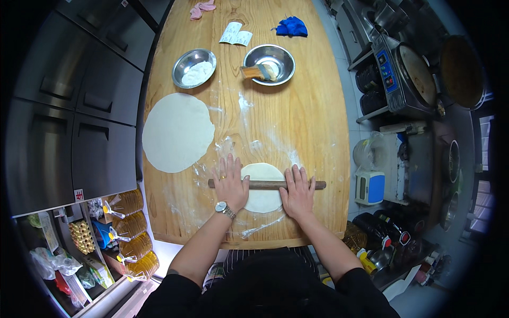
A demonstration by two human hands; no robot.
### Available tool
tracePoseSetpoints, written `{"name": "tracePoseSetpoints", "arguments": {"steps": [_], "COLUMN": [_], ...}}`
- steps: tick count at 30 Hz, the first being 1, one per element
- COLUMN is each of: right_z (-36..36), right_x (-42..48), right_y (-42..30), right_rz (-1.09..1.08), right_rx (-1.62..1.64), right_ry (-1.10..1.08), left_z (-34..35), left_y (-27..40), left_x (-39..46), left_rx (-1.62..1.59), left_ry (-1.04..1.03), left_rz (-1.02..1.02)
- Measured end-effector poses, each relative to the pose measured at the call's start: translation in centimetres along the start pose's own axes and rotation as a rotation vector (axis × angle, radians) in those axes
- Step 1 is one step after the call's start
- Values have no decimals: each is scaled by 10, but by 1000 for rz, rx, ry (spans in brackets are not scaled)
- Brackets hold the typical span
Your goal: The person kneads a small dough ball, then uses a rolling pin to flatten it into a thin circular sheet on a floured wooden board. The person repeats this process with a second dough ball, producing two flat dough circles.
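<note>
A dark wooden rolling pin (265, 185) lies crosswise over a small round sheet of dough (262, 202) near the table's front edge. My left hand (232, 186) holds the pin's left part under its palm, fingers stretched forward; a ring and a wristwatch are on it. On the right part of the pin, my right hand (298, 194) holds it down the same way. Both pin ends stick out past the hands. A larger, thin round sheet of dough (179, 133) lies flat to the left. White flour streaks the wood around the small sheet.
On the wooden table (318, 119), a steel bowl of flour (183, 59) and a steel bowl with a brush (284, 55) stand farther back. Behind them lie paper slips (230, 31), blue cloth (292, 27) and pink cloth (203, 8). Steel cabinets (103, 151) flank the left; a round griddle (415, 73) stands right.
</note>
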State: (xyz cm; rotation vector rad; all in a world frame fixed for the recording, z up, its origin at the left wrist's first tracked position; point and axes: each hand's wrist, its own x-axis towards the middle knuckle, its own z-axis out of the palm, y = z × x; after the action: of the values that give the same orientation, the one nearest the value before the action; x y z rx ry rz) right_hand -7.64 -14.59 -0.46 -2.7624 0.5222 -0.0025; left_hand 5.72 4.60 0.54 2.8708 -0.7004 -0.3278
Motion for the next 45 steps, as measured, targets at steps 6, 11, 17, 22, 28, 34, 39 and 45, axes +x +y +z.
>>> {"name": "tracePoseSetpoints", "arguments": {"steps": [6,11,17,22,28,34,39,45], "right_z": [-4,-10,-11,-3,-47,-7,-1,-3], "right_x": [74,108,53,-76,-43,-40,-82,-116], "right_y": [8,9,5,3,-1,11,7,13], "right_rz": [-34,-5,-15,-59,-79,-52,-70,-167], "right_rx": [-51,-43,15,172,116,-11,10,39], "right_ry": [64,10,-10,-136,-153,-31,-50,-59], "left_z": [-12,-12,-11,2,-18,8,14,12], "left_y": [10,12,12,-8,-9,11,10,-2], "left_x": [79,109,53,-73,-57,-42,-85,-118], "left_rx": [-10,2,3,-128,-187,-7,11,-79], "left_ry": [123,131,70,-65,34,44,-23,-100], "left_rz": [39,25,67,158,122,143,115,127]}}
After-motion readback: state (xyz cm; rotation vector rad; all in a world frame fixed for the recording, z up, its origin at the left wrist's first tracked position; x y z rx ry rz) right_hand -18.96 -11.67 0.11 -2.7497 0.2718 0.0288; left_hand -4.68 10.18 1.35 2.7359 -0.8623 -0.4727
